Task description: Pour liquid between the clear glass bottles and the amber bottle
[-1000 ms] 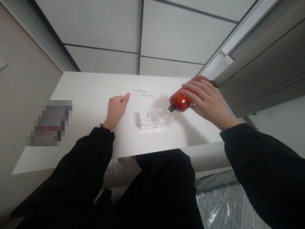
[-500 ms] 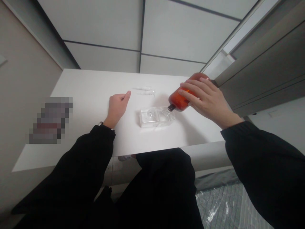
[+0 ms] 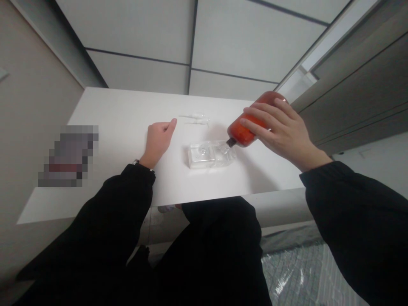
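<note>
My right hand (image 3: 283, 129) wraps round an amber bottle (image 3: 239, 129) and holds it tilted, with the dark neck down and to the left. The bottle's mouth is over the right part of a clear plastic box (image 3: 202, 158) on the table. Whether liquid is running out, I cannot tell. My left hand (image 3: 158, 138), to the left of the box, is curled closed with the thumb on top; its inside is hidden. Beyond the box lie thin clear plastic pieces, perhaps droppers (image 3: 197, 119).
The white table (image 3: 121, 127) has its front edge close to my legs. A blurred-out object (image 3: 68, 155) lies at its left end. White panels (image 3: 140, 25) stand behind. Something wrapped in shiny plastic (image 3: 296, 272) is on the floor at the lower right.
The view has shifted slightly. The bottle stays tilted over the box in my right hand, and my left hand remains closed in its place.
</note>
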`<state>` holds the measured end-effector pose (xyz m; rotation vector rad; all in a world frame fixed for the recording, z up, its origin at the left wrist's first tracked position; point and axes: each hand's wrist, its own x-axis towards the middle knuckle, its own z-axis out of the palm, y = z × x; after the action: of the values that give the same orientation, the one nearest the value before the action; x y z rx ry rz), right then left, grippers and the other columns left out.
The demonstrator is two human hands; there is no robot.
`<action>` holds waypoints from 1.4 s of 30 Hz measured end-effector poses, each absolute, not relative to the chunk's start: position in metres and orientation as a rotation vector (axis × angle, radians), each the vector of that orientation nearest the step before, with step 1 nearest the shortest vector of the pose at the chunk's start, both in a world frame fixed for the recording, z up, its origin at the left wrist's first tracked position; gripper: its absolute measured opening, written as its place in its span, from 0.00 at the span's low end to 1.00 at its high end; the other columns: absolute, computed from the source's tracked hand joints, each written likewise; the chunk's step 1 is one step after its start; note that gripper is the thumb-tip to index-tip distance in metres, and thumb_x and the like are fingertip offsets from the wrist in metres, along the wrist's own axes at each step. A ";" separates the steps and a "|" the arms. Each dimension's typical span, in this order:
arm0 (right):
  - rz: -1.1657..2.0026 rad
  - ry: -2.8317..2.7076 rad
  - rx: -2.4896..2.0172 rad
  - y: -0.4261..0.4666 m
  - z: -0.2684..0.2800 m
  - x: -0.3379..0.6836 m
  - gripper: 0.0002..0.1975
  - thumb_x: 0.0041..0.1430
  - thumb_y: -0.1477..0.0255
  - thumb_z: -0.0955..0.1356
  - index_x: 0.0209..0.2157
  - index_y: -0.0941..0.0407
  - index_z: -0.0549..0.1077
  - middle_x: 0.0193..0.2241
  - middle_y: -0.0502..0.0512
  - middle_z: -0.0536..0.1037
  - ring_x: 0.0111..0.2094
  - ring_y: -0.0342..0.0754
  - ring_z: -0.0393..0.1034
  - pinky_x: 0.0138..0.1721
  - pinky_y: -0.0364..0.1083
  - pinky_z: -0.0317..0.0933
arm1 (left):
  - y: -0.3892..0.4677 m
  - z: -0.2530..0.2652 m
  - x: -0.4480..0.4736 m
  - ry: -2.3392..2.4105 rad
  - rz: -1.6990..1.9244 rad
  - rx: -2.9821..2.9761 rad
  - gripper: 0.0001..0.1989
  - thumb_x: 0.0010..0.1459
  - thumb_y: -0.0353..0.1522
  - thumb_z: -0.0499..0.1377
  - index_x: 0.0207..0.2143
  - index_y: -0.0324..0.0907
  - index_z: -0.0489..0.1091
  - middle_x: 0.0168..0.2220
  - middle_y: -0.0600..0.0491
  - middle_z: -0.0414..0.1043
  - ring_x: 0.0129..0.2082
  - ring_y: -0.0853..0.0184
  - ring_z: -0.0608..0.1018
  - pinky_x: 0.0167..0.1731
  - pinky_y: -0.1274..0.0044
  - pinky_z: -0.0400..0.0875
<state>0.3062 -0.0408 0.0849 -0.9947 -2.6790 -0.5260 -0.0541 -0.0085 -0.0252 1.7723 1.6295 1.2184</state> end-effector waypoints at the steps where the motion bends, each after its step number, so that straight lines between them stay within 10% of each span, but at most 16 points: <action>1: -0.497 -2.674 -1.001 -0.041 0.086 0.306 0.32 0.70 0.79 0.66 0.68 0.35 0.65 0.71 0.45 0.64 0.72 0.57 0.62 0.74 0.67 0.59 | -0.009 -0.025 -0.054 1.627 1.218 1.772 0.29 0.68 0.45 0.53 0.19 0.44 0.44 0.20 0.59 0.41 0.22 0.72 0.50 0.28 0.71 0.44; 42: -0.040 -2.667 -1.292 -0.057 0.113 0.281 0.23 0.76 0.71 0.57 0.62 0.33 0.70 0.69 0.33 0.65 0.75 0.52 0.55 0.80 0.73 0.33 | -0.009 -0.024 -0.053 1.645 1.196 1.791 0.30 0.71 0.41 0.54 0.19 0.44 0.44 0.20 0.59 0.41 0.22 0.71 0.50 0.29 0.70 0.43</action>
<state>0.2814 -0.0571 0.1129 -1.2919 -2.6671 -0.0402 -0.0529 -0.0086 -0.0243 1.7909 1.6450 1.1959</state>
